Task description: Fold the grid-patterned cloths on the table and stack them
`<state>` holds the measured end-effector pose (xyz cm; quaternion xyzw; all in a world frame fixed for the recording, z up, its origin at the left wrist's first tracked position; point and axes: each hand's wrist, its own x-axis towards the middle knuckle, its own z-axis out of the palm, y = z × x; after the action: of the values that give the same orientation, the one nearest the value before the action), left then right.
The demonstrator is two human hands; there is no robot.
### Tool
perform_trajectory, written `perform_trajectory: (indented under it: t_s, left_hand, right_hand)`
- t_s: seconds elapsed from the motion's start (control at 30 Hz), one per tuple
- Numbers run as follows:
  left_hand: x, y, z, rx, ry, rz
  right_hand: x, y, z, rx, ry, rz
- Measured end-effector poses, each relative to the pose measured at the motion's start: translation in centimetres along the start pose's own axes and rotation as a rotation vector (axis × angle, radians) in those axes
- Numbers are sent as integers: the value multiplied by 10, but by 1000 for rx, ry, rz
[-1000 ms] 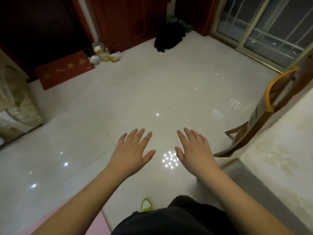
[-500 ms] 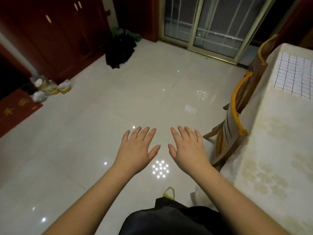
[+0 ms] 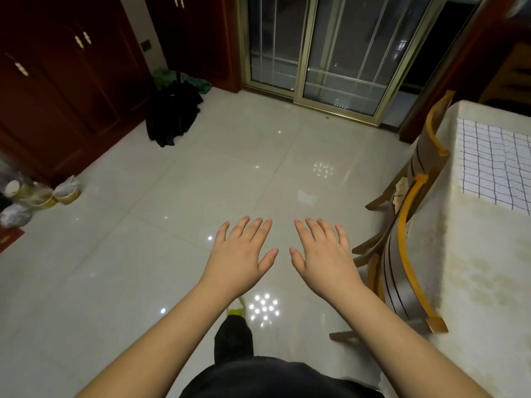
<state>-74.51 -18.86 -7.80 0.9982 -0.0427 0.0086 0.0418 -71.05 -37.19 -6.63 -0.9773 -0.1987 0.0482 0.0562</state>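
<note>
The view has swung right, showing more of the grid-patterned cloth flat at the table's far edge; left hand and right hand hover apart, fingers spread, empty.

Under you the floor is glossy pale tile, mirroring the lamps. Your bench wears a matt cream cloth cover with a soft nap. On it, the grid-patterned cloth looks thin, woven and matt. The chairs are varnished wood; the cabinets are dark polished wood.
</note>
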Motion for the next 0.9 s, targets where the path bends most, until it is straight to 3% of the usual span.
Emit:
perform_trajectory:
  t_s: [0.47, 0.67, 0.9]
  left_hand:
    - [213, -120, -14, -6, 49, 176]
    - [291, -114, -7, -21, 40, 240]
    - [402, -62, -1, -3, 22, 380]
  right_hand:
    - [207, -23, -23, 9, 48, 180]
    - [252, 12, -32, 18, 64, 280]
    - [313, 98, -39, 35, 116, 405]
